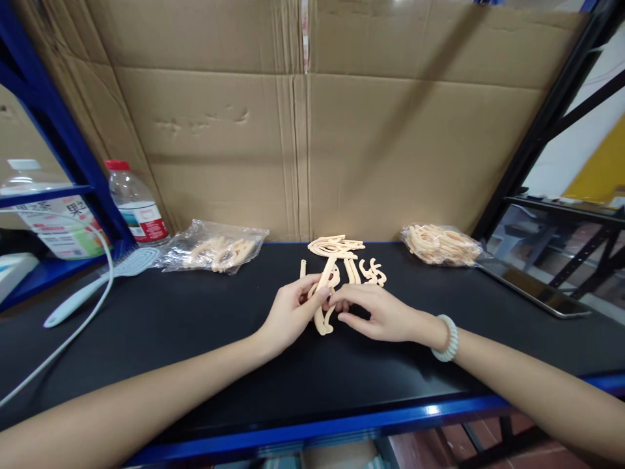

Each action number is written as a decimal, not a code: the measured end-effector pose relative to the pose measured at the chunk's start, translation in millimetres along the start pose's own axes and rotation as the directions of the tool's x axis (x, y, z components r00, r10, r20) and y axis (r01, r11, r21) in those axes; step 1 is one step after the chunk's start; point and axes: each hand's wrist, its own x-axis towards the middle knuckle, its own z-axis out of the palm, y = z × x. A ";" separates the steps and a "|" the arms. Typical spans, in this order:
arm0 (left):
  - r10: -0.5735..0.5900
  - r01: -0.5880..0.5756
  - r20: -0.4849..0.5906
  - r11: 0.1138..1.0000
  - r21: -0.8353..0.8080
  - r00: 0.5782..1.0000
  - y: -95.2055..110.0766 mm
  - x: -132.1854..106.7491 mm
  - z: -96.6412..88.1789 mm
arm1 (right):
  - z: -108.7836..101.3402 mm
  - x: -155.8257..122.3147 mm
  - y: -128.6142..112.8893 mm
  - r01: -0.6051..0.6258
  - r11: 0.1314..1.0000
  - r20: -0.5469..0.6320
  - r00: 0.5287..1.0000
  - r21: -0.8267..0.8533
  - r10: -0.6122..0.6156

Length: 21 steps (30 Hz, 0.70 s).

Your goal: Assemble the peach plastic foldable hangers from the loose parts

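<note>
Between the thumb and fingers of my left hand (291, 314) is a flat, pale beige strip (326, 273), pointing up and away from me. It looks like wood, and other curved pieces cluster behind and below it. My right hand (374, 311) meets the cluster from the right, its fingers bent and the tips at a curved beige piece (321, 322) under the strip. Whether these pieces are joined is hidden by the fingers. Just beyond my hands lie two straight strips (351, 271), several small hooked pieces (374, 271) and a pile of long curved pieces (336, 246).
Clear bags of beige pieces lie at left (219, 251) and right (439, 244). A pale hairbrush (122, 267), a white cable (100, 303) and a red-capped bottle (139, 205) are on the left. A dark tablet-like slab (532, 286) is at right. Cardboard (219, 130) walls the back.
</note>
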 end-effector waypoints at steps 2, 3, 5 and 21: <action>-0.010 0.010 -0.018 1.000 0.018 1.000 -0.9 0.1 -0.3 | 0.5 0.1 -0.8 0.020 0.997 0.016 1.000 -0.069 -0.019; -0.015 0.015 -0.025 1.000 0.020 1.000 -1.2 0.3 -0.5 | 0.2 0.2 -1.0 0.029 0.994 0.028 0.999 -0.110 -0.026; -0.029 0.029 -0.031 0.999 0.013 0.999 -1.3 0.9 -0.6 | -0.6 0.3 -1.1 0.050 0.980 0.050 0.998 -0.195 -0.041; -0.083 0.082 -0.051 0.997 -0.005 0.995 -2.1 2.0 1.3 | 1.8 0.4 -3.8 0.129 0.881 0.048 0.992 -0.455 -0.121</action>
